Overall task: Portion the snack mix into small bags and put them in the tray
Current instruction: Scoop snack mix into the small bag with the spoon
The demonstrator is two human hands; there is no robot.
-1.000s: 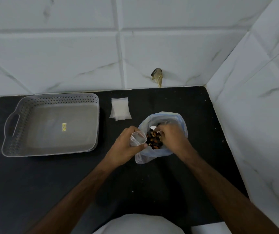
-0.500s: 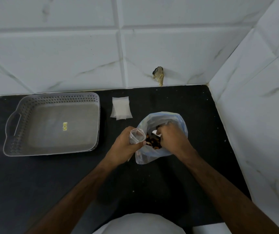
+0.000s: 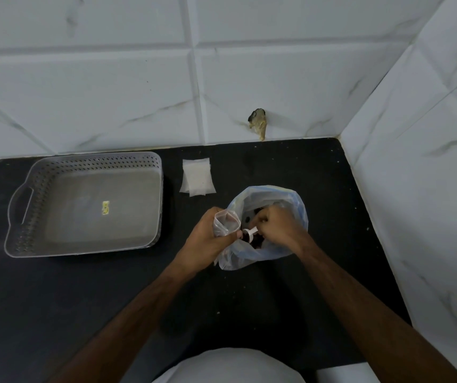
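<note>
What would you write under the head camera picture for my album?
Left hand holds a small bag open; right hand scoops snack mix.

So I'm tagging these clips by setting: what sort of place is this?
Probably a home kitchen corner. A dark stone-like counter meets white marble-look wall tiles on two sides, and food is being handled: a big plastic bag of snack mix sits beside a grey perforated tray.

head cam: my only view | worn high, looking forward and down on the surface (image 3: 249,313) | close over the hands | tiled wall (image 3: 138,92) beyond the surface
</note>
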